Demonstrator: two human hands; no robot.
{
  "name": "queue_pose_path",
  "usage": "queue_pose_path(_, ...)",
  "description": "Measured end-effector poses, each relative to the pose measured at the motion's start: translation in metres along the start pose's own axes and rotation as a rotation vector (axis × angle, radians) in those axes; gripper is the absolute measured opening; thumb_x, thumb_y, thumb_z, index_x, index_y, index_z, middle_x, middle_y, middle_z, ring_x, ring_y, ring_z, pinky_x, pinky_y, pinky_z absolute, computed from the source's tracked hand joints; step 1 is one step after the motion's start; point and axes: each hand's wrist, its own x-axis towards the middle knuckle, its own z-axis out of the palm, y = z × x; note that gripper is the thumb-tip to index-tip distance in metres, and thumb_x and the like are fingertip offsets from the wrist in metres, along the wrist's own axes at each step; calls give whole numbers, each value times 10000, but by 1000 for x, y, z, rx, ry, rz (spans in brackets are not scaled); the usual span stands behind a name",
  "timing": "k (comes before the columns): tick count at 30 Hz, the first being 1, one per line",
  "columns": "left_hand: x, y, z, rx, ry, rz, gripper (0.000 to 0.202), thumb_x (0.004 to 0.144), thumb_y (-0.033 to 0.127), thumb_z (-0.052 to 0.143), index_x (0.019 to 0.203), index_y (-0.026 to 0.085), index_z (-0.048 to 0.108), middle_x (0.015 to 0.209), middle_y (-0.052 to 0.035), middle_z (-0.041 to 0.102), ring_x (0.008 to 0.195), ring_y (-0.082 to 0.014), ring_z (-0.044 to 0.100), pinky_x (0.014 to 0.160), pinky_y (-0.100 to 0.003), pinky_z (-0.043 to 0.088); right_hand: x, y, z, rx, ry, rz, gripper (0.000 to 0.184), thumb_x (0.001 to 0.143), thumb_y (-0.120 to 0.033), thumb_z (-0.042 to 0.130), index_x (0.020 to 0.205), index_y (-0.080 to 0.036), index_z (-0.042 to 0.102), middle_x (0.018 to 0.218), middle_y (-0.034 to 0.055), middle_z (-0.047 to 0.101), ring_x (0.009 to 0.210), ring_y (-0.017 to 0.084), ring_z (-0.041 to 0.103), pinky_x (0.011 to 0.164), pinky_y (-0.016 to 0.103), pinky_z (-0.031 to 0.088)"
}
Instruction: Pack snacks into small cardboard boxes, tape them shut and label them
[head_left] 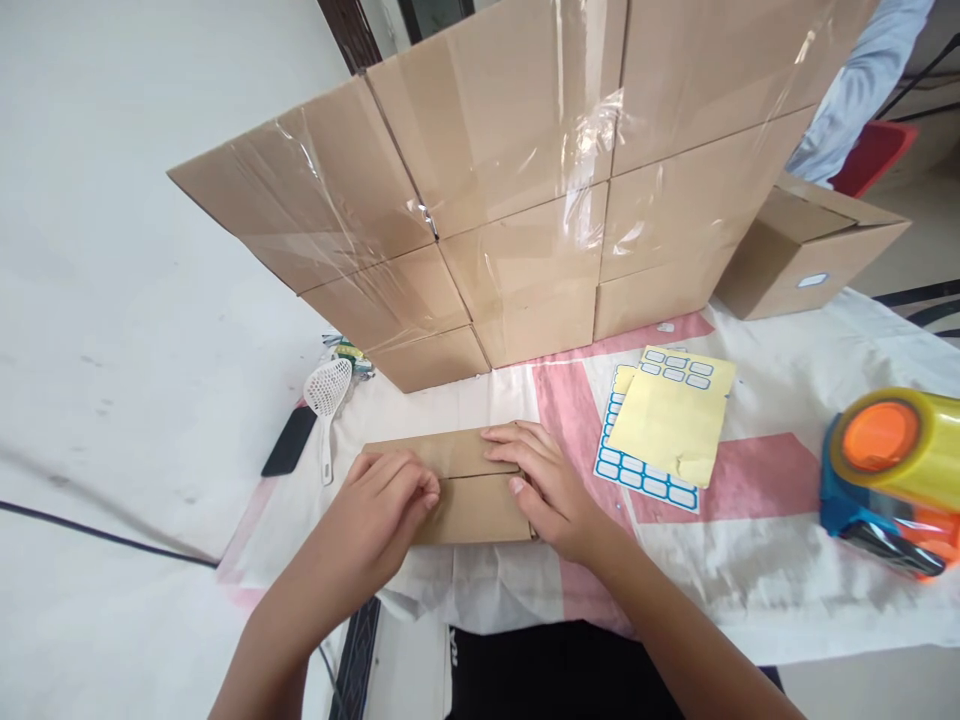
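A small cardboard box point(480, 510) lies closed on the cloth in front of me, a seam running along its top between two flaps. My left hand point(386, 500) rests over its left end, fingers curled and thumb near the index fingertip; whatever may be between them is hidden. Across the right end lies my right hand point(544, 485), its fingers stretched apart on the top flaps and its thumb near the seam. To the right of that hand are a yellow backing sheet point(675, 410) and a blue-bordered label sheet point(649, 480) partly under it.
A wall of taped cardboard boxes point(525, 270) stands behind. At right are a tape dispenser point(870, 510) with a yellow roll and another labelled box point(795, 250). A white slotted scoop point(328, 390) and a black flat object point(289, 441) lie left. A person's sleeve point(862, 90) shows behind.
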Motion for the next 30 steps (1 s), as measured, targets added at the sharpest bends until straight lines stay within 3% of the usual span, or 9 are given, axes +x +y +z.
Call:
queue_pose_path(2,-8,0,2,13,26,5,102,1012,342,507,994,247,543,980,-12,655,883,-212,593,807,-368,413,0,0,0,-1,-1,4,313,1007,-231,437,1277,-269,590,1425,66,572,1340,296,465,1127,548,387)
queue_pose_path(5,-16,-1,6,36,64,-1,202,961,398,621,1099,263,560,1049,-24,666,918,-223,608,804,-371,435,-1,-1,0,0,-2,10,313,1007,-232,440,1279,-271,588,1430,63,568,1346,295,460,1134,551,381)
queue_pose_path(13,-11,-7,18,-63,86,-101,157,1004,336,517,1121,277,603,1160,-59,658,1098,-255,600,908,-414,474,-1,-1,1,8,7,8,305,1011,-222,427,1263,-269,593,1427,72,568,1350,301,460,1137,576,379)
queue_pose_path(16,-10,-8,31,-1,160,-178,292,1017,377,491,1286,292,566,1376,-71,611,1277,-290,544,1032,-494,431,0,-1,1,2,10,1,315,1003,-196,421,1250,-269,602,1422,69,574,1340,297,468,1129,577,387)
queue_pose_path(19,-13,-7,46,98,178,-174,461,1054,365,399,1512,309,411,1580,-66,473,1466,-287,410,1172,-546,322,-1,0,2,-3,25,-20,324,988,-171,420,1228,-264,617,1403,69,589,1319,292,483,1116,568,401)
queue_pose_path(24,-10,4,67,193,241,-145,575,1053,399,365,1595,216,310,1620,-107,408,1519,-296,346,1227,-566,272,-4,-1,7,-10,165,-83,283,921,-151,481,1132,-243,646,1324,87,623,1245,290,521,1066,546,444)
queue_pose_path(30,21,33,81,119,344,-142,584,1049,432,311,1543,139,418,1588,-138,448,1501,-331,374,1198,-601,325,10,-13,5,-40,343,-147,249,787,-85,507,920,-246,643,998,57,676,1034,258,594,913,457,519)
